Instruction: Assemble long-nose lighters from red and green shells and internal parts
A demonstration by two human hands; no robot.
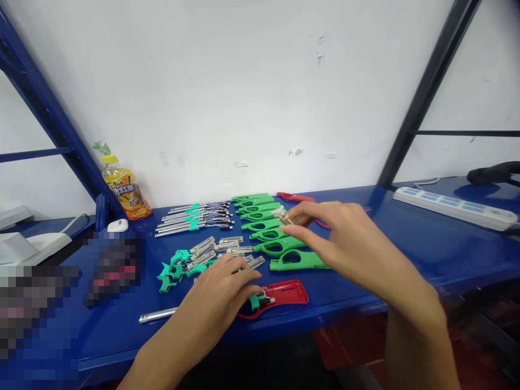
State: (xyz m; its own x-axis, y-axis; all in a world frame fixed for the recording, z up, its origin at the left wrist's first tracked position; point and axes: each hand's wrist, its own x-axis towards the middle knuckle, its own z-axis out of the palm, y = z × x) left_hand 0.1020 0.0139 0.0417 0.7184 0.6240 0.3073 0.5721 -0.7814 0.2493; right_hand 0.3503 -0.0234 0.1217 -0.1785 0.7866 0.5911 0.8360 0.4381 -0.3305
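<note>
My right hand (339, 230) is raised over the row of green shells, thumb and fingers pinching a small clear fuel tank (281, 213) with a whitish valve end. My left hand (227, 284) is low at the table's front, fingers closed over the neck of a red lighter half-shell (293, 292). In that shell sit a teal trigger (255, 301) and a thin white wire. A silver metal tube (158, 314) sticks out on the left side of my left hand. My fingers hide the joint between tube and shell.
Several green lighter shells (303, 260) lie in a column. Clear fuel tanks (203, 250), teal triggers (166, 276) and metal tubes with wires (179, 230) lie to their left. A drink bottle (127, 189) stands back left; a power strip (455, 208) lies right. The blue table (406, 244) meets a wall.
</note>
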